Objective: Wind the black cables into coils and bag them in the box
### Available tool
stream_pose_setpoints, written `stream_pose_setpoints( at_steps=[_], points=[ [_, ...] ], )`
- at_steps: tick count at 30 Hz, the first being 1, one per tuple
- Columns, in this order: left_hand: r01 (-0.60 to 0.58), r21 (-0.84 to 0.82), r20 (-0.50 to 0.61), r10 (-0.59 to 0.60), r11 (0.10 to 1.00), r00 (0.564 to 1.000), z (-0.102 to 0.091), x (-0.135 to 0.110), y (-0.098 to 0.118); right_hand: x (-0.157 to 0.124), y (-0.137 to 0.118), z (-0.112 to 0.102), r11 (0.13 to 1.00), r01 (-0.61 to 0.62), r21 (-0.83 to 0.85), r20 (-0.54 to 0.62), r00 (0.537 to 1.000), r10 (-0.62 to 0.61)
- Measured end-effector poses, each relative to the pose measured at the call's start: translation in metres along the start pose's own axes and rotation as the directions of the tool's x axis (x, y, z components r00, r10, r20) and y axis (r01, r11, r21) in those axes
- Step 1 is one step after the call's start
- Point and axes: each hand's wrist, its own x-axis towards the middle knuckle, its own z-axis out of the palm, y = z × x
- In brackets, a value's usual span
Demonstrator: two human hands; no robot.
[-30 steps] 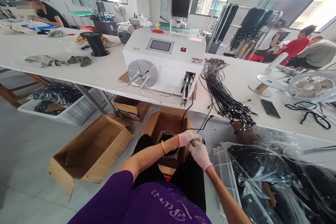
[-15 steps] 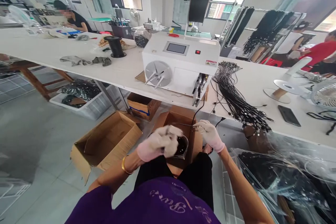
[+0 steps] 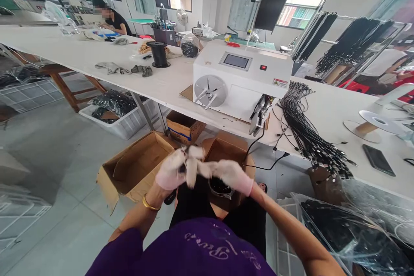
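Both of my hands wear white gloves and meet over my lap, blurred by motion. My left hand (image 3: pixel 179 166) has its fingers curled, with a small dark thing partly showing between them that I cannot make out. From the right, my right hand (image 3: pixel 231 174) reaches across so that its fingertips are at the left fingers. Whether it grips anything is lost in the blur. Below the hands, an open cardboard box (image 3: pixel 226 148) stands on the floor by my legs. A clear bag of dark pieces (image 3: pixel 221 186) lies in it, partly covered by my right hand.
A white winding machine (image 3: pixel 241 82) stands on the long table (image 3: pixel 174 90). Right of it lies a bundle of black cables (image 3: pixel 304 129), then a phone (image 3: pixel 378 159). Another open carton (image 3: pixel 139 159) is at left. A bin of bagged cables (image 3: pixel 352 228) stands at right.
My right hand has moved left to my left hand; the dark cable that stretched from its fingers no longer shows. My left hand has shifted left. The view has turned slightly left.
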Motion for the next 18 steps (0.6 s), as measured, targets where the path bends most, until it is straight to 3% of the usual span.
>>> stream_pose_setpoints(
  at_steps=[2,3,5,7,8,9,11,13,14,16,18],
  points=[
    [-0.07,0.077,-0.14,0.08,0.995,0.987,-0.004,0.01,0.002,-0.009,-0.001,0.007,0.999,-0.001,-0.04,0.194,0.981,0.009],
    [-0.035,0.144,-0.134,0.055,0.989,0.989,-0.005,0.016,-0.001,-0.014,-0.002,0.005,1.0,-0.024,-0.018,0.209,0.978,0.027],
    [0.114,0.249,-0.001,-0.117,0.962,0.993,-0.003,0.021,-0.013,-0.019,-0.006,-0.003,0.99,-0.092,0.111,0.089,0.993,0.082],
    [0.245,0.257,0.166,-0.292,0.935,0.942,0.005,0.02,-0.024,-0.022,-0.005,-0.009,0.955,-0.125,0.27,-0.038,0.989,0.141],
    [0.27,0.218,0.212,-0.315,0.938,0.925,0.009,0.019,-0.026,-0.023,-0.003,-0.009,0.937,-0.132,0.322,-0.049,0.987,0.156],
    [0.259,0.16,0.21,-0.289,0.953,0.934,0.012,0.019,-0.025,-0.024,-0.001,-0.007,0.925,-0.142,0.352,-0.027,0.986,0.162],
    [0.144,0.08,0.093,-0.151,0.986,0.984,0.015,0.025,-0.021,-0.029,0.004,0.001,0.918,-0.174,0.356,0.072,0.985,0.158],
    [0.059,0.14,-0.038,-0.055,0.988,0.998,0.014,0.035,-0.018,-0.034,0.009,0.003,0.92,-0.203,0.336,0.128,0.977,0.169],
    [0.086,0.2,-0.05,-0.078,0.976,0.996,0.013,0.039,-0.02,-0.036,0.013,0.001,0.914,-0.213,0.345,0.111,0.976,0.186],
    [0.243,0.275,0.033,-0.261,0.93,0.965,0.012,0.043,-0.03,-0.039,0.024,-0.005,0.876,-0.237,0.421,0.039,0.969,0.244],
    [0.403,0.221,0.18,-0.444,0.888,0.878,0.014,0.041,-0.042,-0.041,0.038,-0.007,0.807,-0.238,0.541,-0.011,0.957,0.29]
  ],
)
